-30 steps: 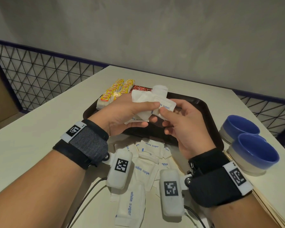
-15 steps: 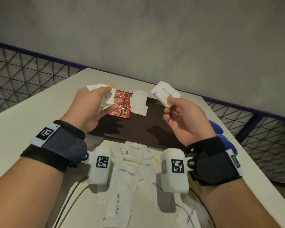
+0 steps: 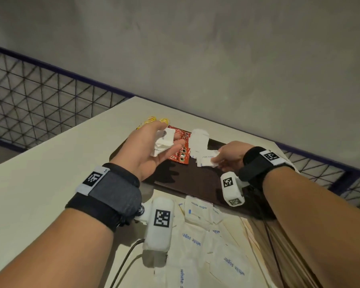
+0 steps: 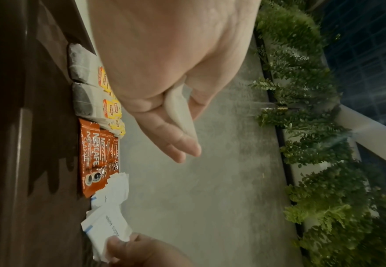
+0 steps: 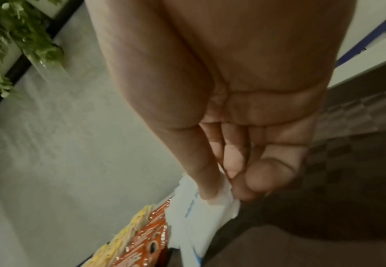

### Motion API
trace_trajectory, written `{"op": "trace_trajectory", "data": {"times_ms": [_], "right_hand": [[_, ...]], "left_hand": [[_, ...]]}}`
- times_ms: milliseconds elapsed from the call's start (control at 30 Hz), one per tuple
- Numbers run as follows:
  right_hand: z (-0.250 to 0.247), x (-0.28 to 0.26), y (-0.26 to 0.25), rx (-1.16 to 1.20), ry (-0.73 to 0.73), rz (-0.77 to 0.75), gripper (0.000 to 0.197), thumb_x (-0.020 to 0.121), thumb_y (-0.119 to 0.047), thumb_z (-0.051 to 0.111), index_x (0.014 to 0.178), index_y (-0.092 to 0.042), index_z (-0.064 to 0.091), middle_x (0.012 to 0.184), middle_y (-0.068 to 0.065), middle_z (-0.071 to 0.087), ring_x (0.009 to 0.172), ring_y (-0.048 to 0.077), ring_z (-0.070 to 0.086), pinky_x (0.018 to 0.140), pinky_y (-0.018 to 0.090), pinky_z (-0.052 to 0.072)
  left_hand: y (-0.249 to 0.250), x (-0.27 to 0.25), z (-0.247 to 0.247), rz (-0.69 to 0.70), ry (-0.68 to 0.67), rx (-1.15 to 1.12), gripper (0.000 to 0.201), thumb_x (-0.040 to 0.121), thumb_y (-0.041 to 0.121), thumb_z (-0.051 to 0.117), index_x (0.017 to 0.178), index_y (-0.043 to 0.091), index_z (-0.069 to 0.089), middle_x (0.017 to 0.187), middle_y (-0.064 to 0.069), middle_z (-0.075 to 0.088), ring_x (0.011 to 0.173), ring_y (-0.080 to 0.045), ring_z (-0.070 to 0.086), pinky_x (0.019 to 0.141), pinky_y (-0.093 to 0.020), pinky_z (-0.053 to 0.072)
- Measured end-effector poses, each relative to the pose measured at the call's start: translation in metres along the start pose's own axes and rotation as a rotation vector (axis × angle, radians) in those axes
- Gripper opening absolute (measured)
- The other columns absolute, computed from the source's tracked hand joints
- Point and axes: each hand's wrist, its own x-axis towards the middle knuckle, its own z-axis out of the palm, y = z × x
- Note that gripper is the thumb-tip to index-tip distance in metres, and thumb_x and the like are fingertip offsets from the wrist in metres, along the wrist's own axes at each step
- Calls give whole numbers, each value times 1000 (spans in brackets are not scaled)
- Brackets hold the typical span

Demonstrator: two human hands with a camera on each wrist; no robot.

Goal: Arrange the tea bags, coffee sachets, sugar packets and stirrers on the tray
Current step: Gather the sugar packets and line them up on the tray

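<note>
A dark brown tray (image 3: pixel 195 179) lies on the table, with yellow-tagged tea bags (image 4: pixel 89 86), red coffee sachets (image 3: pixel 180 151) and a row of white sugar packets (image 3: pixel 199 137) along its far side. My left hand (image 3: pixel 154 146) hovers above the coffee sachets and holds a few sugar packets (image 3: pixel 163 141) between thumb and fingers. Down at the tray, my right hand (image 3: pixel 227 156) pinches one sugar packet (image 3: pixel 206 157) at the near end of the white row (image 5: pixel 196 215). More sugar packets (image 3: pixel 197 229) lie loose on the table in front of the tray.
The beige table (image 3: pixel 50 173) ends at a grey wall behind the tray. A black mesh railing with a blue bar (image 3: pixel 40 100) runs along the left and right. Thin wooden sheets (image 3: pixel 256 246) lie under the loose packets.
My right hand has gone down and forward with its sugar packet, from mid-air to the white row on the tray. My left hand stays raised with its packets.
</note>
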Motion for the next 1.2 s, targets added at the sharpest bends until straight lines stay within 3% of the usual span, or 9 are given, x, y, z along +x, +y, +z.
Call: {"op": "trace_trajectory", "data": {"times_ms": [167,233,333,400,500,700,900,1100,1200], "right_hand": [[8,18,-3,35,8,-13,14,89,7,69,103,7,64,107,26,68,85,29,70,87,38,60],[9,20,-5,15,-5,-40,12,86,5,73,95,3,65,102,21,70,80,27,72,87,38,60],[8,17,-11,-61,-34,-31,33,74,-4,88,101,4,69,103,22,75,92,31,76,90,43,61],[11,12,-15,-106,-57,-64,29,74,-2,88,93,0,66,105,21,73,97,32,74,92,44,60],[16,8,-17,-216,-43,-133,28,78,5,83,89,-7,60,98,15,71,88,28,74,87,39,61],[23,12,-26,-439,24,-190,27,82,-3,81,106,-4,67,97,11,75,68,18,74,56,24,59],[26,9,-31,-567,66,-194,15,89,-11,77,87,-8,62,78,6,73,55,12,69,47,20,48],[28,13,-34,-640,72,-196,19,86,-17,79,90,-8,63,81,7,75,59,15,69,48,21,48],[19,13,-36,-677,58,-192,28,85,-24,80,100,-3,68,82,9,78,66,21,74,71,34,63]], "left_hand": [[-4,3,1,7,14,-3,28,102,13,58,128,0,58,114,-25,73,90,-34,79,61,-33,65],[-5,3,2,17,31,-9,17,101,7,57,118,4,57,119,-27,70,93,-36,78,68,-36,66],[-7,4,1,18,35,2,15,97,2,57,111,7,56,123,-27,67,94,-38,78,72,-38,66],[-8,4,1,21,33,5,17,96,0,55,111,6,55,122,-28,68,93,-38,78,73,-38,66],[-8,5,2,30,25,3,23,95,-2,53,118,2,55,125,-30,67,94,-39,77,72,-38,66],[-9,7,2,47,42,-32,26,97,1,49,122,3,53,129,-29,62,105,-44,73,78,-46,66],[-11,4,5,40,18,-20,29,104,-1,44,132,-1,50,126,-29,65,106,-45,72,77,-48,66],[-13,5,5,26,5,43,29,105,0,50,134,0,50,125,-25,67,97,-43,76,71,-41,66],[-14,4,6,17,-2,104,28,106,3,51,134,1,50,123,-24,69,89,-39,78,63,-36,64]]}}
